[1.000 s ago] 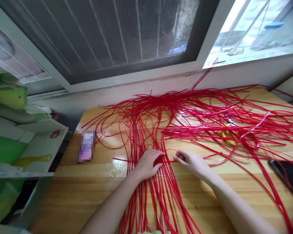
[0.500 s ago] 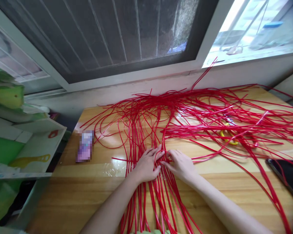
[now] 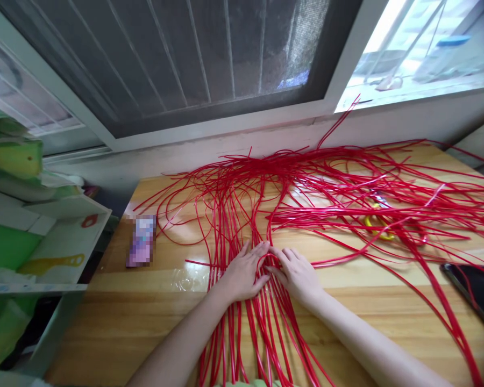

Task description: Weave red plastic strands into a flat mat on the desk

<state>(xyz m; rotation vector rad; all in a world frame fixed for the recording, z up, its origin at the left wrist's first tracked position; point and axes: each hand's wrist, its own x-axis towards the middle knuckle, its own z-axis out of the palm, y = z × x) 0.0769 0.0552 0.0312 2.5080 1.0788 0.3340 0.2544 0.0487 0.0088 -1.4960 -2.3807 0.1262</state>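
A big spread of thin red plastic strands (image 3: 331, 188) covers the wooden table (image 3: 137, 312). A bundle of them runs from the far edge toward me between my arms. My left hand (image 3: 244, 271) lies flat on that bundle, fingers stretched out and pressing the strands down. My right hand (image 3: 296, 274) rests beside it, touching it at the fingertips, fingers also laid flat over the same strands. Neither hand grips anything.
Yellow-handled scissors (image 3: 377, 228) lie under the strands at the right. A dark phone (image 3: 478, 293) sits near the table's right edge. A small purple packet (image 3: 140, 242) lies at the left. Green and white shelves (image 3: 36, 236) stand left of the table; a window sill runs behind.
My right hand has slid left across the strands until it meets my left hand, and its fingers have flattened out. The left hand has hardly moved.
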